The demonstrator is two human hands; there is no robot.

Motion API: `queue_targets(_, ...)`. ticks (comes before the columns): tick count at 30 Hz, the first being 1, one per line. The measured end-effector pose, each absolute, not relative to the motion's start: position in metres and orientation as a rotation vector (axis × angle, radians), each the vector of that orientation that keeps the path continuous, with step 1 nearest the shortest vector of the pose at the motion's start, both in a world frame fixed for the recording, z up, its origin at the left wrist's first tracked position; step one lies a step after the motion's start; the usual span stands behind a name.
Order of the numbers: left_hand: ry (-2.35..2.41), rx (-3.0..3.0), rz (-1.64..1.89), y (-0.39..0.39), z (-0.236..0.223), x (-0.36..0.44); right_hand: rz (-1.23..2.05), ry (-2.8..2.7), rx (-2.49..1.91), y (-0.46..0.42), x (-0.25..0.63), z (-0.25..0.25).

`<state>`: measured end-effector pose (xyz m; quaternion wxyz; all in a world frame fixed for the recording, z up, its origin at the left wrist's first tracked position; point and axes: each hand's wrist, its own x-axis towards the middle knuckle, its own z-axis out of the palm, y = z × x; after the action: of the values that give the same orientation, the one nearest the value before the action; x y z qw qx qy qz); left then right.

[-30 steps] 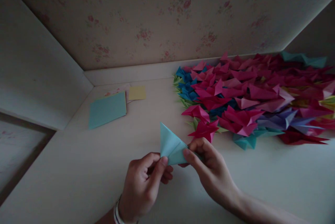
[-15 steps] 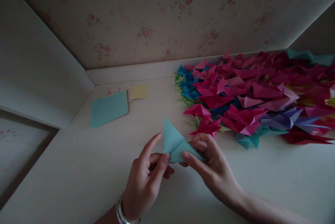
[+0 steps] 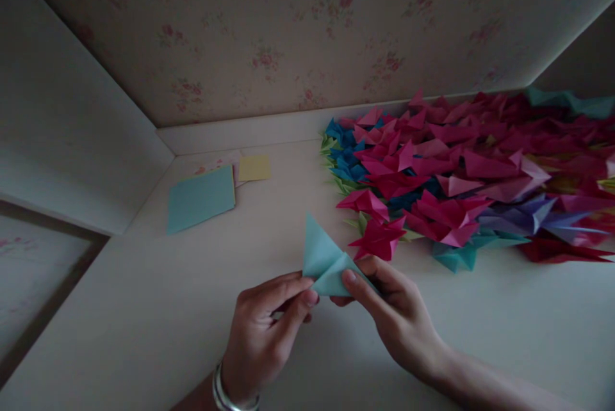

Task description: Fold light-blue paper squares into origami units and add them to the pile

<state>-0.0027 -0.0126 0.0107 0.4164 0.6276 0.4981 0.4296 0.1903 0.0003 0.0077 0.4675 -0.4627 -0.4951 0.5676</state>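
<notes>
A piece of light teal origami paper, folded into a triangle with a crease opening near its middle, is held above the white tabletop between both hands. My left hand pinches its lower left corner between thumb and fingers. On the other side my right hand grips the right part, its thumb pressed on the front and its fingers behind. Part of the paper's right end is hidden by the right hand. A silver bracelet circles the left wrist.
Many folded paper pieces in pink, blue, green, purple and red cover the right back of the table. A stack of teal paper sheets lies at the left, beside a small yellow sheet. A flowered wall stands behind.
My left index finger has come down from its raised position onto the paper's lower left corner. The paper has shifted slightly right, and its fold stands more open.
</notes>
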Motion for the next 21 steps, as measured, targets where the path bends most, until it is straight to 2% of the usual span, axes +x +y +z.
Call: queue_targets(21,1.328,1.509,1.111,-0.0145,0.0160,-0.0014,1.508,-1.005,-0.914,0.0007,0.1822,0.0057)
